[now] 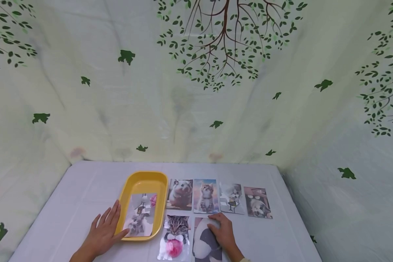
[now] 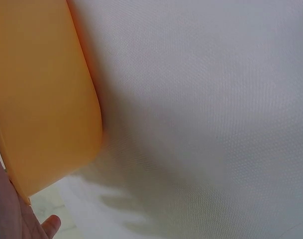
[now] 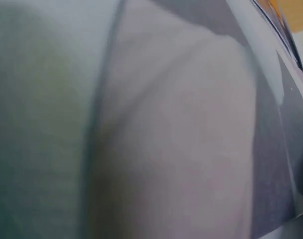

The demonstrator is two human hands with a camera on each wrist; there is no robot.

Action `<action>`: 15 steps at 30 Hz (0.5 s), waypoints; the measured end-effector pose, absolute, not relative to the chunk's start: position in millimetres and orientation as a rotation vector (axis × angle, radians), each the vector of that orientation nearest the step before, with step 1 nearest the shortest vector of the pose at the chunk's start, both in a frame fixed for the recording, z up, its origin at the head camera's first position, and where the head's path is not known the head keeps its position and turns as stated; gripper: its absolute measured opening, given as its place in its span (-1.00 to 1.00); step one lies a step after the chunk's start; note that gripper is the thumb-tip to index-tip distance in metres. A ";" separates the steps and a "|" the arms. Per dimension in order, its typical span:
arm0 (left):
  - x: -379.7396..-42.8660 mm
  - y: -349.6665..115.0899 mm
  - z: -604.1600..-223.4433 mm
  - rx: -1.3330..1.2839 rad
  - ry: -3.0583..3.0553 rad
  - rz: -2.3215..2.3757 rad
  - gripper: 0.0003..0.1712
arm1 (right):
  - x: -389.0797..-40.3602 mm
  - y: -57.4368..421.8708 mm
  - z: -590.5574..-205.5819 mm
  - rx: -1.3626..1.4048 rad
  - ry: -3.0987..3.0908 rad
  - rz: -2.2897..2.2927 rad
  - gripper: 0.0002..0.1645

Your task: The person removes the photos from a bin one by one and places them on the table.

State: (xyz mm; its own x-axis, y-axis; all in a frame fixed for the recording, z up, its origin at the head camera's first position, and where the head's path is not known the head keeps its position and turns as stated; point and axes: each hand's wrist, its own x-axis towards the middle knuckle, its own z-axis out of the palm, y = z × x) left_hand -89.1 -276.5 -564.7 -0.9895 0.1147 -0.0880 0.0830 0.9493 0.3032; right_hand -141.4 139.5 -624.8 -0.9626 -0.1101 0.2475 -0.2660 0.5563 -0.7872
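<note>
In the head view my left hand [image 1: 103,231] lies along the left side of a yellow tray [image 1: 147,185], fingers extended, thumb over its front edge. The left wrist view shows the tray's outer wall [image 2: 47,99] close up and part of the hand [image 2: 17,214]. A picture card [image 1: 139,223] lies in the tray. My right hand [image 1: 225,234] touches the upper right of a black-and-white animal picture card [image 1: 203,243] on the table. That card [image 3: 186,124] fills much of the right wrist view. Directly left of it lies a cat card with a pink ball [image 1: 174,243].
Behind stands a row of flat cards: a hamster card [image 1: 180,194], a kitten card [image 1: 206,196], a grey-white card [image 1: 232,198] and a tilted animal card [image 1: 258,202]. A white cloth covers the table [image 1: 65,211]. Leaf-printed curtains [image 1: 170,109] surround it.
</note>
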 end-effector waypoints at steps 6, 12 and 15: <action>-87.4 -277.4 -565.8 0.156 3.017 0.457 0.15 | -138.7 136.3 -623.2 0.363 -2.637 1.146 -0.67; -87.6 -277.7 -566.6 0.162 3.011 0.488 0.14 | -144.5 128.1 -611.4 0.468 -2.501 1.100 -0.64; -87.4 -277.8 -566.8 0.164 3.013 0.486 0.13 | -153.8 113.0 -592.0 0.543 -2.501 1.196 -0.71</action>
State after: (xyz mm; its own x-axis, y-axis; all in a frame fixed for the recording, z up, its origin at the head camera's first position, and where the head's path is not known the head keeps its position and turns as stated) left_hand -87.4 -277.8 -566.8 -0.9906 0.1194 -0.0667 0.0923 0.9437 0.3178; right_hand -153.8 113.0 -592.0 -0.8783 -0.2002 0.4342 -0.4636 0.5785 -0.6711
